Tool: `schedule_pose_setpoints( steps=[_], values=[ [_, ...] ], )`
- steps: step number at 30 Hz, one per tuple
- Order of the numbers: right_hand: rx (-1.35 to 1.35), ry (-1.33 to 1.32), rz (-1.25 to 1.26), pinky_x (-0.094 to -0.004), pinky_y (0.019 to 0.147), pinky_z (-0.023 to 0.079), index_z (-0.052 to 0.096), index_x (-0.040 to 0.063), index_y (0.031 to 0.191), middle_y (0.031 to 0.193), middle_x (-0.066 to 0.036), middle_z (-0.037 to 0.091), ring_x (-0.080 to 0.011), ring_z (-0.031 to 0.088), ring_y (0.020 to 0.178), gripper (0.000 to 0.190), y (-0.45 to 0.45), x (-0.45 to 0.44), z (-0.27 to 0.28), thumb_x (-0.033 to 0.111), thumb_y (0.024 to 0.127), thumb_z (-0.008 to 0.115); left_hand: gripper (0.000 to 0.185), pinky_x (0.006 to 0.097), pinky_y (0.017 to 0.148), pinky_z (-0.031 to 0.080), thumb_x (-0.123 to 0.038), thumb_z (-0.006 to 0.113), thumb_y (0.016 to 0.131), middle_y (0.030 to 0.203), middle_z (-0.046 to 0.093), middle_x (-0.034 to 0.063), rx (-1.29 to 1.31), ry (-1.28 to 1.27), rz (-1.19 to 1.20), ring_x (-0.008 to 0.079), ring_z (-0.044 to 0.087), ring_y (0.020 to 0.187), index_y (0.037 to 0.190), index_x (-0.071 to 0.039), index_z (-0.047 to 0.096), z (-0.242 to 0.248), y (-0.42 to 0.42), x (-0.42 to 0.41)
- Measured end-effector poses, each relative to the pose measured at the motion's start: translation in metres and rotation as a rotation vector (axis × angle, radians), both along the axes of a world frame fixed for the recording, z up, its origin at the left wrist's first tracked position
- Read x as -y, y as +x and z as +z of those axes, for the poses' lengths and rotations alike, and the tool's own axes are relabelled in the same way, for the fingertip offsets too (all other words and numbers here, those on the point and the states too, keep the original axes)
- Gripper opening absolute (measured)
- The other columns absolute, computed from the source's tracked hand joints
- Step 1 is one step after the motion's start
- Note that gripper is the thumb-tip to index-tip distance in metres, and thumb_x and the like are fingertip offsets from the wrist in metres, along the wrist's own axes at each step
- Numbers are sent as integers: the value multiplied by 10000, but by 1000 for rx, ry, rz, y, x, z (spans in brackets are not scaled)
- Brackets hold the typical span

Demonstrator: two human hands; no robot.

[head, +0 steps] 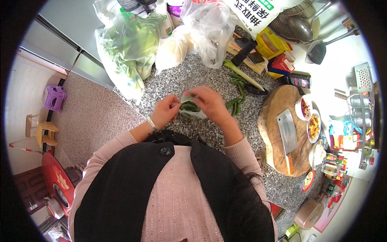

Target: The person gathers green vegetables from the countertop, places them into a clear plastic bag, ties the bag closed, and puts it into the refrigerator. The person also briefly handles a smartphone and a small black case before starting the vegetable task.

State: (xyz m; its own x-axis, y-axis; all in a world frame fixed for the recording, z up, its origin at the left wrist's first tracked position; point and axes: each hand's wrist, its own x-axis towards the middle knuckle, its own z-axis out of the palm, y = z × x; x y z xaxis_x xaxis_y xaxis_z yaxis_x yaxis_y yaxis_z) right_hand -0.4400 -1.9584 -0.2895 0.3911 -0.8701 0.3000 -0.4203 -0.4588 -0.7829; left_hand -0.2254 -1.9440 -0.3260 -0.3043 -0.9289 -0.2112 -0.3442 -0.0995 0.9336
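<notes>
A small clear plastic bag (200, 114) with green peppers (189, 106) inside is held low over the granite counter (181, 74), in front of my body. My left hand (165, 111) pinches the bag's left edge between thumb and fingers. From the other side my right hand (212, 104) grips the bag, its fingers bent over the top and slightly blurred. Just right of this hand, several loose long green peppers (234, 105) lie on the counter. Behind them rests a thick green-and-white leek stalk (244, 75).
To the right, a cleaver (287, 131) lies on a round wooden chopping board (276, 104), beside bowls of food (313, 126). Bagged leafy greens (128, 48) and a crumpled plastic bag (211, 36) stand at the back. Ladles (297, 28) hang at the upper right.
</notes>
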Motion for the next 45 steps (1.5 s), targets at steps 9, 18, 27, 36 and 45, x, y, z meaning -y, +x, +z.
schedule_pose_setpoints(
  steps=[9,18,27,36,45],
  values=[
    [-594,-123,-15,-428,630,480,558,103,829,823,-84,602,-317,616,783,159,12,-16,-29,217,793,662,117,264,426,431,-144,571,939,613,569,30,-162,95,144,92,539,472,968,-34,542,-2,-2,0],
    [-679,-306,67,-400,664,453,601,108,748,864,-46,573,-270,572,795,183,-19,-20,-4,225,696,731,142,306,476,468,-152,594,909,624,610,79,93,-29,-93,150,601,513,994,-41,565,11,1,2],
    [-371,-252,250,-431,658,472,531,78,769,843,-79,557,-314,582,810,100,-15,-23,23,103,741,624,141,303,475,472,-159,556,942,638,623,91,232,-291,-47,158,612,507,979,-24,563,-11,7,6],
    [-505,-130,288,-416,568,468,505,107,796,752,-60,540,-296,593,696,152,-31,-38,14,120,744,647,154,300,468,480,-168,505,973,690,598,83,157,-207,31,148,582,499,988,-17,483,-19,3,4],
    [-535,-144,343,-429,568,482,534,128,840,787,-67,567,-308,610,712,103,-34,-45,13,152,785,617,124,298,479,484,-153,504,974,656,575,69,129,-151,-2,144,592,515,982,-33,476,-13,2,2]
  ],
)
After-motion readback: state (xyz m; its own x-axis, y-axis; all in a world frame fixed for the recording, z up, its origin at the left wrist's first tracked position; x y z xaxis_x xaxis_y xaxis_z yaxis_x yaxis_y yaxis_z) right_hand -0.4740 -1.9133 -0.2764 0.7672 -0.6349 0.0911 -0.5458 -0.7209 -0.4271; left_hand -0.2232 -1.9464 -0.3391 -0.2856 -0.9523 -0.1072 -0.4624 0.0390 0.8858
